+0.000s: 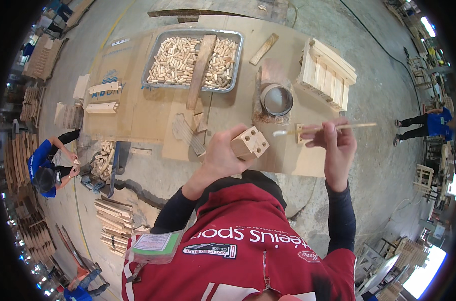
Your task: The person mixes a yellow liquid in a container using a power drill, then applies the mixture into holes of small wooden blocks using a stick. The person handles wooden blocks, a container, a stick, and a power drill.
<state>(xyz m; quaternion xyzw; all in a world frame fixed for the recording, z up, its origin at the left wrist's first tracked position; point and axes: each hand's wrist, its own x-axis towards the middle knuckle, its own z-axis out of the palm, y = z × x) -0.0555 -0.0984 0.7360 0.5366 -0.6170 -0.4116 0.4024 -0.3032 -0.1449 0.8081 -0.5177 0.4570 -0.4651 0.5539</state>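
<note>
My left hand (221, 154) is closed around wooden blocks (250, 144) whose end faces, turned up, show several drilled holes. In my right hand (337, 145) a thin wooden stick (356, 125) is pinched between thumb and fingers. Its left tip carries a whitish blob, apart from the blocks. Beyond the stick stands a round pot (276, 99) of pale glue-like liquid, on a stained board (268, 80). A small drilled wooden piece (302, 134) lies on the cardboard, partly behind the right fingers.
At the far left of the table, a metal tray (239, 60) holds many wooden dowels, with a wooden slat (203, 70) across it. Stacked wooden strips (328, 75) stand far right. A co-worker (47, 165) handles wood at left; another person (438, 124) is at right.
</note>
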